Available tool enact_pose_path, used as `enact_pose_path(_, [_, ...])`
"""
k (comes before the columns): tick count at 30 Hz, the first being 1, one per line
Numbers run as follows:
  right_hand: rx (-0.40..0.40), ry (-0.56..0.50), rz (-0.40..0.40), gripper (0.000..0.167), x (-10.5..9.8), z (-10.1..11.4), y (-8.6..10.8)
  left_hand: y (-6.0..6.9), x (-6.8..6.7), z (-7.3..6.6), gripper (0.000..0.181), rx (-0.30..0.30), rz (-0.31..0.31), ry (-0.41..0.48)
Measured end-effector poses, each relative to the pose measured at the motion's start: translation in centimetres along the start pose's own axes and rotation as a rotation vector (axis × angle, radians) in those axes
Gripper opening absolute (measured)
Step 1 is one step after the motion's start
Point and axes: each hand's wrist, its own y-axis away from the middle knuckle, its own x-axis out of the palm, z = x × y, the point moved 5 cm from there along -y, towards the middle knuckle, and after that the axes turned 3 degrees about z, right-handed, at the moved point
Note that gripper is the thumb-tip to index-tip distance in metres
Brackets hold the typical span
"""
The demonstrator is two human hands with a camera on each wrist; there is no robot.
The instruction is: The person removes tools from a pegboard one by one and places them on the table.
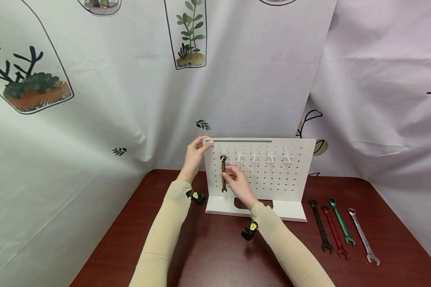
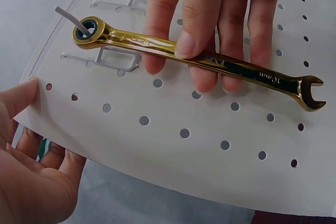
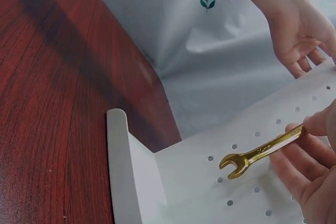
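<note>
A gold combination wrench [image 2: 173, 51] hangs upright against the white pegboard [image 1: 258, 175], its ring end around the leftmost white hook [image 2: 73, 20]. My right hand [image 1: 237, 184] pinches the wrench shaft between thumb and fingers, as the left wrist view shows closely. In the right wrist view the wrench's open end [image 3: 236, 165] points down, clear of the fingers. My left hand [image 1: 195, 155] grips the pegboard's upper left corner, thumb on the front face and fingers behind the edge.
Several more white hooks [image 1: 270, 155] run in a row to the right. On the dark red table [image 1: 215, 247], right of the board, lie a black wrench [image 1: 320, 225], a red wrench [image 1: 335, 231], a green wrench [image 1: 341, 221] and a silver wrench [image 1: 363, 236]. A printed curtain [image 1: 255, 79] hangs behind.
</note>
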Motion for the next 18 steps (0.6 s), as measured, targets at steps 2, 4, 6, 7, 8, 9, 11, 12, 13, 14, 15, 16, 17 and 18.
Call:
enact_pose_path(2, [-0.016, 0.016, 0.000, 0.030, 0.0, 0.1, 0.0, 0.0, 0.0, 0.0, 0.025, 0.001, 0.000, 0.003])
enact_pose_path(4, [-0.027, 0.028, 0.000, 0.030, 0.0, 0.1, 0.2, 0.0, 0.0, 0.0, 0.025, 0.000, 0.001, 0.003])
enact_pose_path(6, [-0.033, 0.041, -0.002, 0.031, 0.0, 0.1, 0.3, 0.1, 0.0, 0.0, 0.025, -0.001, 0.000, 0.002])
enact_pose_path(7, [-0.036, 0.047, -0.001, 0.031, 0.1, 0.2, 0.4, 0.1, 0.0, 0.1, 0.025, -0.003, 0.000, 0.003])
enact_pose_path(8, [-0.038, 0.051, 0.000, 0.032, 0.1, 0.2, 0.5, 0.1, 0.0, 0.1, 0.025, -0.004, 0.001, 0.002])
enact_pose_path(9, [-0.043, 0.055, 0.000, 0.032, 0.1, 0.3, 0.6, 0.1, 0.0, 0.2, 0.025, -0.006, 0.000, 0.001])
enact_pose_path(11, [-0.055, 0.057, 0.002, 0.032, 0.1, 0.5, 0.7, 0.1, 0.0, 0.2, 0.026, -0.007, -0.001, -0.001])
enact_pose_path(12, [-0.058, 0.055, 0.004, 0.032, 0.1, 0.6, 0.8, 0.0, 0.0, 0.2, 0.026, -0.006, -0.001, -0.002])
enact_pose_path(13, [-0.065, 0.054, 0.006, 0.032, 0.1, 0.7, 0.8, 0.0, 0.0, 0.2, 0.027, -0.006, -0.001, -0.006])
enact_pose_path(14, [-0.067, 0.050, 0.007, 0.032, 0.1, 0.8, 0.9, 0.0, 0.0, 0.2, 0.029, -0.004, 0.001, -0.007])
enact_pose_path(15, [-0.068, 0.047, 0.007, 0.032, 0.1, 0.9, 0.9, 0.0, 0.0, 0.1, 0.029, -0.003, 0.001, -0.006])
enact_pose_path(16, [-0.068, 0.044, 0.007, 0.033, 0.0, 1.0, 1.0, 0.0, 0.0, 0.1, 0.029, -0.002, 0.001, -0.005])
enact_pose_path(17, [-0.064, 0.042, 0.008, 0.033, 0.0, 1.1, 1.0, -0.1, 0.0, 0.1, 0.029, -0.002, 0.002, -0.003])
enact_pose_path(18, [-0.061, 0.040, 0.008, 0.033, 0.0, 1.2, 1.0, -0.1, 0.0, 0.1, 0.029, -0.002, 0.002, 0.000])
